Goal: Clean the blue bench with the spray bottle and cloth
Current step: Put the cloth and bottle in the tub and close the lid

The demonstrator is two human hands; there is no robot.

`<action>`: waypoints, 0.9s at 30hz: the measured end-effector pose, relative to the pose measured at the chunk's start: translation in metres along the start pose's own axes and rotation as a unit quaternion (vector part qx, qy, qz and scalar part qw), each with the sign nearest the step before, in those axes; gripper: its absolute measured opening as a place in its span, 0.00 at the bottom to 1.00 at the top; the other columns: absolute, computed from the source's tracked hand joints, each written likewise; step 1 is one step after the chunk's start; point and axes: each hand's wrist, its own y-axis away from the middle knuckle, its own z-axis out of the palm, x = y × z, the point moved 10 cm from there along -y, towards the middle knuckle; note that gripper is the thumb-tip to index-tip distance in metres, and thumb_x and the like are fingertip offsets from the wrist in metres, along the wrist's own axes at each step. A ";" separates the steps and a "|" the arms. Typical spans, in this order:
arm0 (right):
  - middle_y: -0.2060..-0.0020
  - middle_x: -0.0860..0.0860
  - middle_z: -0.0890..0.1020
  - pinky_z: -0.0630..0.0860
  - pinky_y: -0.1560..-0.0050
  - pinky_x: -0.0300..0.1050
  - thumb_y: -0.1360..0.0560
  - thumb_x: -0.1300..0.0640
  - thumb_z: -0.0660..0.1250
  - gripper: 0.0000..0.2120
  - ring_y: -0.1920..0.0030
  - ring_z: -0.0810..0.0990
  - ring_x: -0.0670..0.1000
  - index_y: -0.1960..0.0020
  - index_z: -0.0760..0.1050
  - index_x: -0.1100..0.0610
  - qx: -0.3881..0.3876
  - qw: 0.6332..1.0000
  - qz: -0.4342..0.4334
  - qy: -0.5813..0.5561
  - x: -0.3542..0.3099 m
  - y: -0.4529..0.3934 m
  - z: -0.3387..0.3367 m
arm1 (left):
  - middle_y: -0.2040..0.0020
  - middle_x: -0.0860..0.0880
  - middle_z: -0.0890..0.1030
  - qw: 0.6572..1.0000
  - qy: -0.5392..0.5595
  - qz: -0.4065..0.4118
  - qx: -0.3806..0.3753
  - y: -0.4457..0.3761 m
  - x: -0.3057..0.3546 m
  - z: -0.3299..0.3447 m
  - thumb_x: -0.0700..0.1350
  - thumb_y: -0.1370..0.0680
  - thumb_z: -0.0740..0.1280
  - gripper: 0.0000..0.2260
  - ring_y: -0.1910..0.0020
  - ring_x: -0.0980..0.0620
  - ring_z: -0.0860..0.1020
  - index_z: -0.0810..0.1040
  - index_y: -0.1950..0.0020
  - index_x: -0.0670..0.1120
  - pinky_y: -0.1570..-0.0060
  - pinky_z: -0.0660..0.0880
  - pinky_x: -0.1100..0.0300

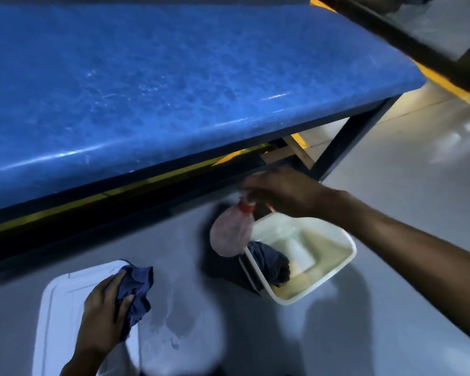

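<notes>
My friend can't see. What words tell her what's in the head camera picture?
A person's right hand grips the top of a blurry spray bottle beside a white tub on the grey floor. Their left hand holds a dark blue cloth over a white lid, below a shiny blue bench.

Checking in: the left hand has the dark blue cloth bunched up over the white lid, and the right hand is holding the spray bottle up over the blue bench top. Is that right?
Not quite. In the head view the right hand holds the spray bottle by its top down near the floor, beside the white tub, below the blue bench edge, not over its top. The left hand does have the dark blue cloth bunched over the white lid.
</notes>
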 end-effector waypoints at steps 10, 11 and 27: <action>0.49 0.47 0.86 0.77 0.44 0.40 0.19 0.65 0.64 0.12 0.48 0.82 0.42 0.45 0.84 0.53 -0.030 0.949 0.254 -0.186 0.181 0.108 0.068 | 0.44 0.42 0.84 0.989 -0.115 -0.029 -0.082 -0.005 0.006 0.012 0.51 0.28 0.61 0.26 0.49 0.36 0.82 0.79 0.31 0.46 0.53 0.76 0.46; 0.48 0.50 0.86 0.77 0.45 0.40 0.20 0.67 0.64 0.12 0.48 0.83 0.45 0.45 0.84 0.56 -0.058 0.946 0.264 -0.177 0.190 0.107 0.094 | 0.47 0.41 0.84 0.986 -0.131 -0.030 -0.094 -0.006 0.008 0.014 0.50 0.29 0.62 0.26 0.52 0.36 0.81 0.81 0.33 0.45 0.55 0.75 0.47; 0.38 0.61 0.81 0.80 0.55 0.33 0.18 0.62 0.64 0.15 0.48 0.83 0.54 0.32 0.75 0.61 -0.010 0.946 0.317 -0.063 0.220 0.101 0.170 | 0.41 0.36 0.76 0.983 -0.142 -0.073 -0.088 -0.001 0.006 0.014 0.42 0.39 0.76 0.38 0.44 0.30 0.73 0.73 0.28 0.44 0.51 0.73 0.42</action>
